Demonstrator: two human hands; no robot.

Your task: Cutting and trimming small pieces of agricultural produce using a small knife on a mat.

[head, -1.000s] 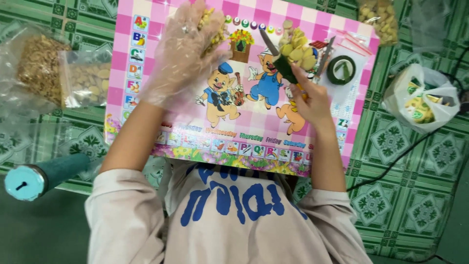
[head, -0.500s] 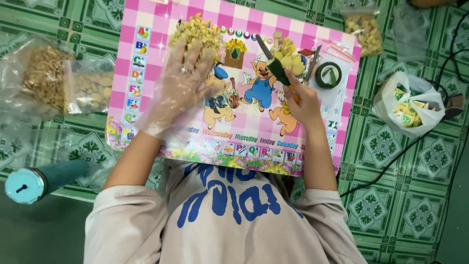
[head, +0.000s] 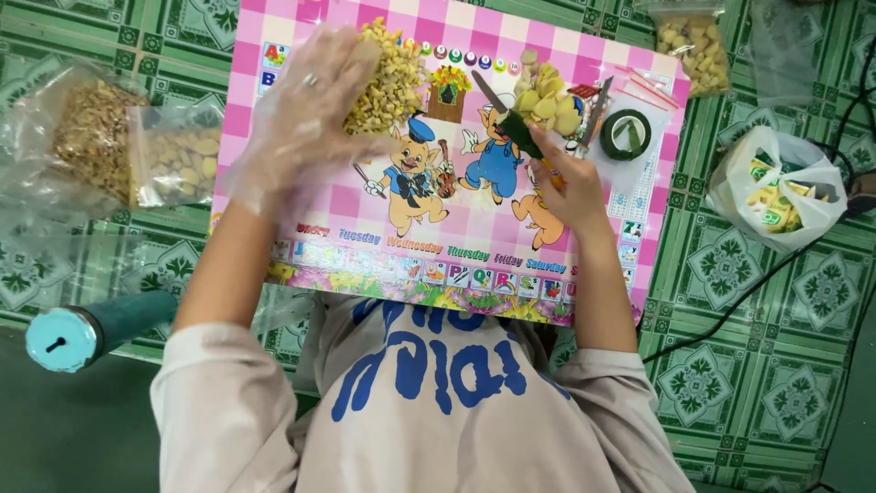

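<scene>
Plastic bags of nuts [head: 100,146] are lying left of the pink board [head: 301,228]. On the board's upper left, the gloved left hand [head: 297,123] is resting with fingers spread loosely over a pile of chopped bits [head: 392,78]. Toward the board's right, the right hand [head: 566,187] is gripping a green-handled knife [head: 502,114], fingers closed around it, blade pointing at yellowish pieces [head: 547,96]. A tape roll [head: 626,134] is sitting near the board's right edge, with a white bag [head: 776,187] beyond it.
</scene>
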